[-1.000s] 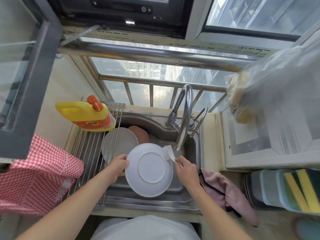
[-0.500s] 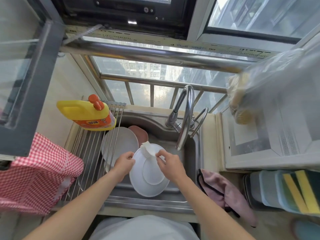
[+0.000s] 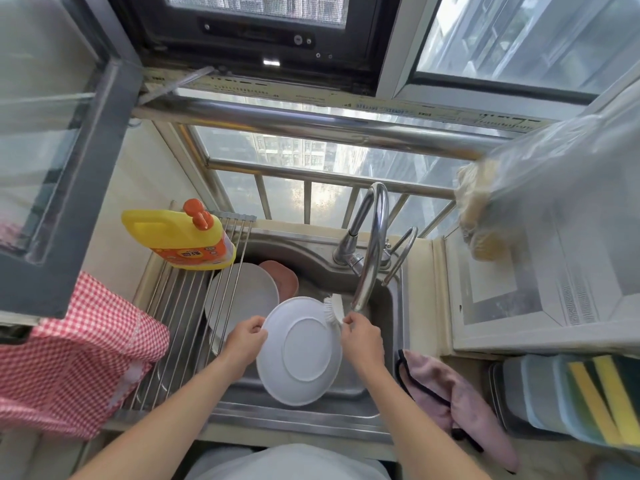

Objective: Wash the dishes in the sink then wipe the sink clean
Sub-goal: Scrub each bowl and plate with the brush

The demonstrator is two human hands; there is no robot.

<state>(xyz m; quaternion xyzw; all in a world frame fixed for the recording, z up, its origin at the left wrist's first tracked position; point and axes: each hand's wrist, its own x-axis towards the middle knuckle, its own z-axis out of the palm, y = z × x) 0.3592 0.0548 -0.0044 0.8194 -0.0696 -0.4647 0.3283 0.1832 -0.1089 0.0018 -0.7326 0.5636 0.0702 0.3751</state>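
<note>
1. The round white plate point(image 3: 299, 351) hides the steel sink point(image 3: 298, 415) floor beneath it.
2. At ten o'clock of it, a second pale round plate point(image 3: 242, 294) is partly covered by the folding steel rack point(image 3: 180, 306).
3. The brown-pink dish point(image 3: 282, 277) shows only an edge.
4. The white brush point(image 3: 334, 308) handle is hidden in the right hand point(image 3: 362, 339).
5. The yellow detergent bottle point(image 3: 176, 237) label is unreadable.

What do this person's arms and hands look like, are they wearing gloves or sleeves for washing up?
No gloves and no sleeves show: both forearms are bare up to the bottom edge of the picture. The left hand and right hand carry no visible rings, watch or bracelets. A pale garment shows at the bottom centre, below the sink's front rim.
</note>
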